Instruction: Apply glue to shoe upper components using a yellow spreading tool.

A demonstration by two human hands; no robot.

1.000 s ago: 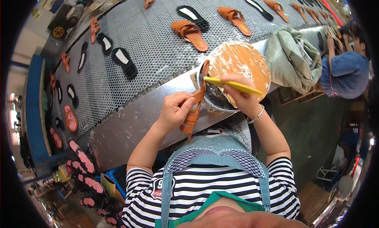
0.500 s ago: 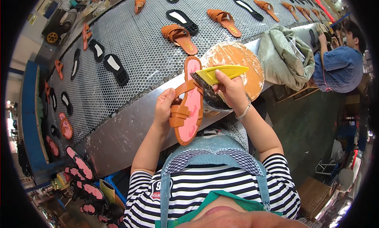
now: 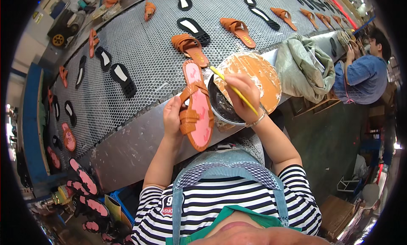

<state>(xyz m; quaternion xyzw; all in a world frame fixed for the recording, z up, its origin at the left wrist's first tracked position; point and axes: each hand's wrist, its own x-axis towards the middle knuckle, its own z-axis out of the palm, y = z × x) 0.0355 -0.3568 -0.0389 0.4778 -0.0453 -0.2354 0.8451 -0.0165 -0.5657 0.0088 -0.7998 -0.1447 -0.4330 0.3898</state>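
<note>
My left hand (image 3: 172, 115) grips a brown woven-strap sandal (image 3: 200, 113) by its straps, with the pink underside turned up and the toe end pointing away from me. My right hand (image 3: 242, 96) is closed around a yellow-handled brush (image 3: 233, 87), seen edge-on, its far end close to the sandal's upper right. Below that hand sits a round pot (image 3: 219, 111) with a dark inside. A round orange-brown lid (image 3: 260, 73), smeared with white residue, covers part of the pot. Another brown sandal (image 3: 197, 54) lies just beyond the held one.
On the perforated conveyor belt (image 3: 148, 54) lie black soles (image 3: 123, 79) and more brown sandals (image 3: 238, 33). A grey-green cloth bag (image 3: 303, 67) stands right of the pot. Pink-bottomed sandals (image 3: 85, 177) hang at the lower left. A person in blue (image 3: 360, 77) works at far right.
The held sandal has shifted slightly left. My right hand has turned the brush from flat to edge-on and drawn it off the sandal, to the right.
</note>
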